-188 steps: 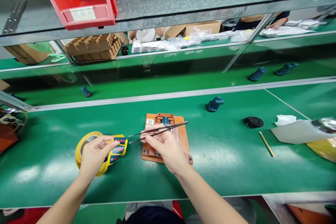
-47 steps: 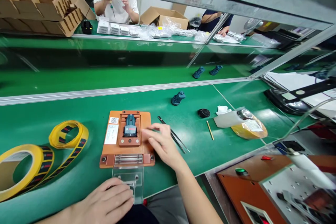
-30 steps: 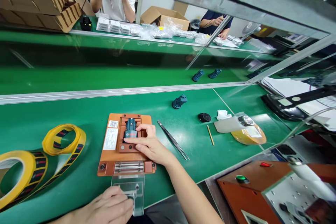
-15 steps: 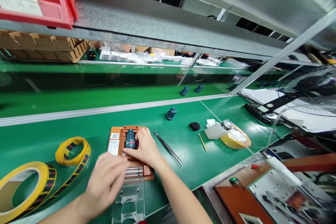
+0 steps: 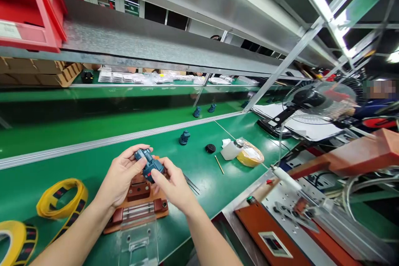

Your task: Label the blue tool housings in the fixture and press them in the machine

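Observation:
My left hand (image 5: 120, 174) and my right hand (image 5: 176, 185) hold a dark blue battery pack (image 5: 152, 168) between them. The pack is tilted, with a small red mark on its near side. Both hands have fingers and thumbs closed on it. Below lies a brown fixture (image 5: 139, 191), partly hidden by my hands. Its clear plastic flap (image 5: 137, 239) hangs folded toward me. Tweezers (image 5: 192, 185) rest just right of my right hand. Another blue battery pack (image 5: 184, 137) stands upright on the green bench (image 5: 102, 162) farther back.
Left are a yellow label strip coil (image 5: 81, 195) and a larger label roll (image 5: 15, 241). Right lie a black round part (image 5: 210, 148), a thin stick (image 5: 219, 165), a white bottle (image 5: 231, 151) and a yellow roll (image 5: 252, 156). A machine (image 5: 299, 212) stands at the right edge.
The battery pack has been lifted out of the fixture and is now in both hands. My left hand has moved up to it. The view has turned to the right.

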### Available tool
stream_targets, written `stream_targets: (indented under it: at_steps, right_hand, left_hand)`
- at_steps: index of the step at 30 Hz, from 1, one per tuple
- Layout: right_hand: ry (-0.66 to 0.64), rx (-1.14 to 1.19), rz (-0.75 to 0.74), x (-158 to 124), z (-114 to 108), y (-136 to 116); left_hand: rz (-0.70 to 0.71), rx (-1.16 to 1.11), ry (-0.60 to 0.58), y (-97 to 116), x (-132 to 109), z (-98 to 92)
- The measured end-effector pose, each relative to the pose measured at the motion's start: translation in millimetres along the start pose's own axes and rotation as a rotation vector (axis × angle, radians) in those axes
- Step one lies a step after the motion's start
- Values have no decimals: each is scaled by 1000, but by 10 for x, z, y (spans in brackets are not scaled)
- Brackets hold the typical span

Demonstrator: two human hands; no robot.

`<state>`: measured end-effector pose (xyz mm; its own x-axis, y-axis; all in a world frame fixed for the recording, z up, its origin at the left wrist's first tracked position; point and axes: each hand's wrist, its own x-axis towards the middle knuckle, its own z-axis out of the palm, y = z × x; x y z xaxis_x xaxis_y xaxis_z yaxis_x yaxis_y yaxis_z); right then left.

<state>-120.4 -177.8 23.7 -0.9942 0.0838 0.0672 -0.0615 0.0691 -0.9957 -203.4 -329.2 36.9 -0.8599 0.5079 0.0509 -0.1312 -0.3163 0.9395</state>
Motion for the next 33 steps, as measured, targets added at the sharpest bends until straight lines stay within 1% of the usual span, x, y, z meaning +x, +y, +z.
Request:
stream_targets:
  at_steps: [2,5,9,11,15,16,17,19,21,23,26,28,30,31,33]
  right_hand:
    - [3,111,39,28,44,47]
    - [55,291,74,74,133,107]
    - [90,445,154,92,226,96]
    - [36,549,225,80,261,60]
    - [-194,727,373,39,347,43]
    - [-212,731,386,27,370,64]
    - [-201,709,386,14,389,95]
    - [-138,603,353,-15,414,170]
    - [-98,449,300,-41,416,241]
    - [-92,319,249,-52,402,290]
    - [-79,205,202,-34,372,327]
    - [-67,192,198,-11,355,334]
    - [-64,229,201,2,337,320]
    - [-72,257,194,2,326,304]
    - [-99,312,159,-16,301,257]
  left_hand:
    - [2,-19,-24,-4,-4,29]
    - [7,-27,-32,-19,5,20]
    - [6,-15,-20,-76,28,-25]
    - [9,11,-3,-121,45,-38]
    - [69,159,106,-178,72,-29]
    - [83,195,134,-177,73,-22]
    - [89,225,156,-170,71,-14]
    - [74,266,180,-148,60,1]
    - [74,386,209,-127,45,15]
    - [96,537,251,-122,31,28]
    - [156,688,330,-146,7,49]
    - [243,754,362,-173,-6,56]
    - [312,790,359,-193,-7,53]
    - [311,777,347,-197,-3,48]
    - [247,691,321,-194,12,33]
